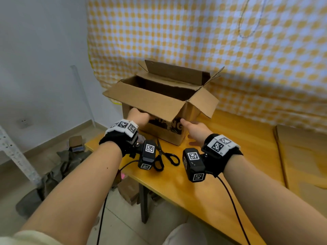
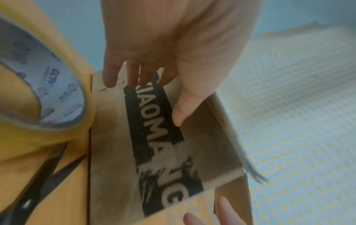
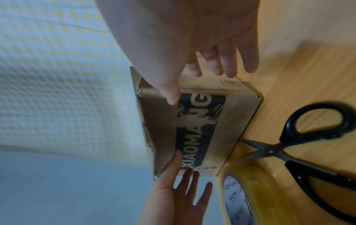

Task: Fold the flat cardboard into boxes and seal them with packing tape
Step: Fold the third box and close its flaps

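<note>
A brown cardboard box (image 1: 164, 133) with a black printed band stands upright on the yellow wooden table (image 1: 203, 183), its top flaps open. My left hand (image 1: 138, 115) reaches under the front flap at the box's front left. In the left wrist view its straight fingers (image 2: 146, 76) lie by the printed face (image 2: 163, 144). My right hand (image 1: 192, 129) is at the front right corner, and its fingers (image 3: 231, 67) are straight and apart, holding nothing. A roll of yellowish packing tape (image 3: 237, 197) lies beside the box (image 3: 227, 129), hidden in the head view.
Black-handled scissors (image 1: 168, 155) lie open on the table just in front of the box. Flat cardboard sheets (image 1: 304, 156) are stacked at the table's right. A yellow checked cloth (image 1: 212, 41) hangs behind. Bags and small boxes (image 1: 70, 156) clutter the floor left of the table's edge.
</note>
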